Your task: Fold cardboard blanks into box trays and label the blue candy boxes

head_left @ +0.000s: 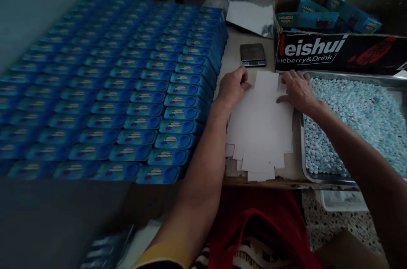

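Observation:
A small stack of flat white cardboard box blanks point(262, 129), with tabs at top and bottom, lies on the table in front of me. My left hand point(232, 85) is closed at the upper left corner of the top blank, thumb and forefinger pinching its edge. At the upper right corner, my right hand point(298, 89) has its fingers bent over the side flap, with the thumb resting on the white surface. The undersides of both hands' grips are partly hidden.
Rows of blue candy tins point(173, 138) fill the left side. A metal tray point(303, 150) of pale blue candies point(359, 120) stands at right. Behind are a small digital scale point(252, 54) and a black-printed carton point(337, 54) holding blue boxes point(307, 19).

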Tool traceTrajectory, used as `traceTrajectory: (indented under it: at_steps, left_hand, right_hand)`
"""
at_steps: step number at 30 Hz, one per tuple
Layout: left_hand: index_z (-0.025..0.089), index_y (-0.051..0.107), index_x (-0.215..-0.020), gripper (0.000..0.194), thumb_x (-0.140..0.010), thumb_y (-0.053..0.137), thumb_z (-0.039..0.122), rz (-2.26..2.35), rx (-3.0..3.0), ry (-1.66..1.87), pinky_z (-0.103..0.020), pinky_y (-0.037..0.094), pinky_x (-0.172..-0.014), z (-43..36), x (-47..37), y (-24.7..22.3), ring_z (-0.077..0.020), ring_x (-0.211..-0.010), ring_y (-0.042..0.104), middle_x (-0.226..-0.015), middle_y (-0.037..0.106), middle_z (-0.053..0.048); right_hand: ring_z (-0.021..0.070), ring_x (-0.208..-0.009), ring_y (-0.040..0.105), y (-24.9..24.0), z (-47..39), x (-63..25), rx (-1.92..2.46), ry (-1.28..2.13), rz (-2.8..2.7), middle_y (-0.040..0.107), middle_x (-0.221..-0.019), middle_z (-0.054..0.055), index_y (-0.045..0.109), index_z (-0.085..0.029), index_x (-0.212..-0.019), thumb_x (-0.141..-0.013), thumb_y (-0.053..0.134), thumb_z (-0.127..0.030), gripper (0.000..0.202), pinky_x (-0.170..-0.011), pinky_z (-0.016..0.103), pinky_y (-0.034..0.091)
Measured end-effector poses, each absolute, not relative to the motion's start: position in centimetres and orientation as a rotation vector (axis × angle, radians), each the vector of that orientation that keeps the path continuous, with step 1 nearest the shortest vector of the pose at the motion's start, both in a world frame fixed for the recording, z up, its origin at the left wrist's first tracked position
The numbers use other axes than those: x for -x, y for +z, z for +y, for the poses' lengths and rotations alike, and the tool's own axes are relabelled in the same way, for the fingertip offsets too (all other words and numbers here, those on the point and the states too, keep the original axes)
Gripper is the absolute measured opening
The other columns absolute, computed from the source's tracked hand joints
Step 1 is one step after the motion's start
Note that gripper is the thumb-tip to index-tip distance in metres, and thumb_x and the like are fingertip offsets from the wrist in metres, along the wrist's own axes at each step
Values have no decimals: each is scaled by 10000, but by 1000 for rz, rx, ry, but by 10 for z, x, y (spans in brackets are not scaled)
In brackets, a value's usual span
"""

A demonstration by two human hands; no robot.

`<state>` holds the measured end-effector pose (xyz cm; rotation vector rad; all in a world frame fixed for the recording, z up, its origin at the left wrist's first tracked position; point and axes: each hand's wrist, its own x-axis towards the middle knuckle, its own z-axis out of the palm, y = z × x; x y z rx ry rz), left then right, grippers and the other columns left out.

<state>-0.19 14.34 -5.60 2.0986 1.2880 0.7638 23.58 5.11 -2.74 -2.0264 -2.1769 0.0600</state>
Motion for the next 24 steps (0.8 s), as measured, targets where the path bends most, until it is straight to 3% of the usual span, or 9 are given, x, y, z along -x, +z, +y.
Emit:
traceTrajectory:
  at_steps: [2,4,8,12,15,17,19,21,24]
  left_hand:
    - [233,546,-818,314,-730,752,13,1245,-2042,901,-336,489,-849,141,4,-40,-176,-794,593,-767,565,38]
    - [238,528,-838,353,-720,737,-21,1181,-2003,1055,-301,487,-804,133,7,-9,-143,-758,567,-772,559,56]
    - [231,501,-863,388,-753,723,-67,1070,-1932,1298,-255,490,-778,89,16,75,-101,-774,568,-822,529,60]
    - [211,579,-968,328,-790,821,78,794,-1835,1229,-285,520,-814,30,36,126,-135,-813,672,-790,572,63]
    - [205,623,-1079,290,-839,787,196,484,-1537,1171,-318,559,-786,-9,51,121,-184,-848,731,-874,704,16]
    - [198,636,-1169,273,-938,671,339,339,-1342,1124,-361,589,-823,-30,58,103,-223,-1000,752,-1119,762,-51]
    - [236,635,-1269,400,-972,573,497,328,-1229,1129,-406,604,-912,-46,64,80,-255,-1226,705,-1414,688,-63]
    - [314,601,-1375,571,-867,642,571,413,-1192,1143,-425,607,-956,-53,71,56,-280,-1341,651,-1532,616,-29]
    - [335,578,-1436,761,-703,698,499,604,-1101,1040,-449,619,-907,-49,81,24,-318,-1239,706,-1455,672,-60]
  right_hand:
    - [302,-1034,670,-14,50,-239,1970,218,-2010,733,-1049,103,620,-173,-1246,-848,806,-364,479,-964,468,502]
    - [254,-929,694,8,43,-249,1837,384,-1789,743,-940,50,635,-193,-1250,-814,816,-349,496,-866,409,545]
    - [191,-917,726,56,-1,-265,1436,832,-1429,759,-938,10,702,-196,-1115,-698,874,-437,512,-795,343,553]
    - [194,-868,737,69,-67,-249,1221,971,-1046,791,-969,17,725,-205,-938,-569,900,-327,426,-826,360,610]
    - [243,-867,748,58,-101,-225,1264,969,-916,797,-967,21,714,-226,-941,-575,833,-286,390,-825,422,638]
    - [266,-900,753,48,-112,-207,1313,979,-905,796,-999,25,700,-238,-982,-601,802,-303,400,-830,450,641]
    - [276,-933,753,38,-116,-191,1350,990,-880,793,-1050,39,687,-241,-1027,-626,783,-321,420,-836,457,640]
    - [272,-931,748,28,-119,-177,1392,1036,-848,786,-1077,52,675,-240,-1078,-635,775,-337,464,-821,445,639]
    - [240,-858,731,12,-124,-161,1461,1171,-885,771,-1069,38,645,-254,-1232,-653,786,-376,608,-761,404,627]
